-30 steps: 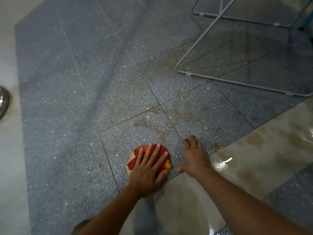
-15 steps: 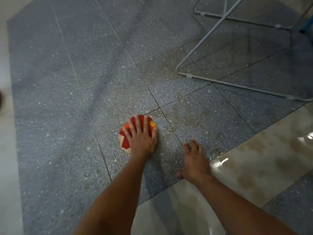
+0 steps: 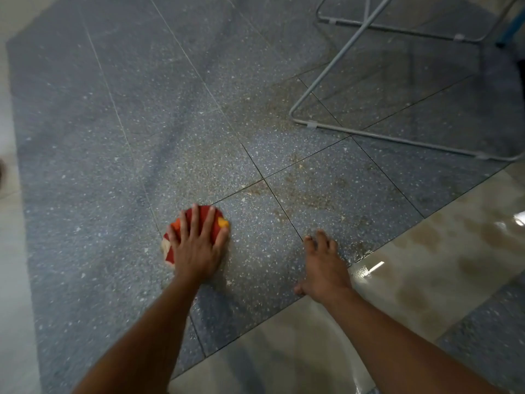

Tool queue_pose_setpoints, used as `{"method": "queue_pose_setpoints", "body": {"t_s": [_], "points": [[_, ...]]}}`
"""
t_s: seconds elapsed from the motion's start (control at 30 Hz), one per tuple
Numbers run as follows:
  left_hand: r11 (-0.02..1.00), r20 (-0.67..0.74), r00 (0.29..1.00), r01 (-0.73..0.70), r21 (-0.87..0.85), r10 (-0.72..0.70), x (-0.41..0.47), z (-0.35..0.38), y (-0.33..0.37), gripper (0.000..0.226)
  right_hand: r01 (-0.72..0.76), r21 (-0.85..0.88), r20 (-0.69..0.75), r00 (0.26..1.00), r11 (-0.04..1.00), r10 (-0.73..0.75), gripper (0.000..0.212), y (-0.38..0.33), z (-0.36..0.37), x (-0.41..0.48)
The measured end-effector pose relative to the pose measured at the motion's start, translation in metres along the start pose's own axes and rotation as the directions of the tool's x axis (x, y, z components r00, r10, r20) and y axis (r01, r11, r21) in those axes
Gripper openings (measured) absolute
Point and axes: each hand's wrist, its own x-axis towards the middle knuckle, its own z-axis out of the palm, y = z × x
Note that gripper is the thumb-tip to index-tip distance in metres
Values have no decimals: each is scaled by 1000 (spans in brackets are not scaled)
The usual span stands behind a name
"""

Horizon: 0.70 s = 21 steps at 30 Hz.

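My left hand [image 3: 197, 245] lies flat with spread, straight fingers on a red, orange and cream cloth [image 3: 170, 253], pressing it onto the grey speckled floor tiles [image 3: 93, 166]. Most of the cloth is hidden under the palm. My right hand [image 3: 324, 265] rests palm-down on the floor to the right, fingers spread, at the border between the grey tiles and a glossy beige tile [image 3: 426, 265]. Brownish dirty smears [image 3: 306, 191] lie on the tiles beyond both hands.
A grey metal tube frame [image 3: 309, 89] stands on the floor at the upper right. The beige tile at the right looks wet and reflective, with brown stains. A pale floor strip [image 3: 11, 251] runs along the left edge.
My left hand slid the cloth forward and left from near my right hand, then a little back toward me. My right hand has stayed planted on the floor.
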Motion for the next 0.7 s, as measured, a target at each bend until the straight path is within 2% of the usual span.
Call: {"method": "queue_pose_setpoints", "body": {"t_s": [0.1,0.17,0.2,0.27,0.33,0.37,0.4,0.43,0.57,0.63,0.7], "points": [[958,6,967,253,-132,-254,47,-6,68,76,1,7,-31,1000,1000,-1,128,1,3,2],[959,15,968,250,-131,-250,58,-3,106,75,6,2,-37,999,1000,-6,129,3,5,3],[977,13,983,184,-112,-184,54,3,120,74,4,-1,-27,1000,1000,-4,129,3,6,3],[996,-7,997,-77,-50,77,30,17,133,71,-12,10,-18,1000,1000,12,129,2,7,3],[931,7,931,-364,2,364,-8,30,122,68,-24,23,-19,1000,999,25,129,1,6,3],[885,25,885,-465,19,464,-26,34,106,67,-24,25,-16,1000,999,24,129,1,6,3],[853,34,854,-520,33,519,-42,38,86,67,-21,28,-12,1000,999,22,129,1,6,3],[851,48,852,-524,35,522,-57,38,64,68,-19,32,-6,1000,999,19,128,2,5,3],[968,11,969,-249,24,249,-47,21,23,68,-13,33,6,1000,999,13,129,3,5,1],[997,-7,997,-78,-23,78,-7,10,40,68,-13,30,10,1000,999,13,129,2,4,1],[988,18,994,105,-115,-104,42,-2,68,70,-21,27,2,1000,999,21,129,0,3,0]]}}
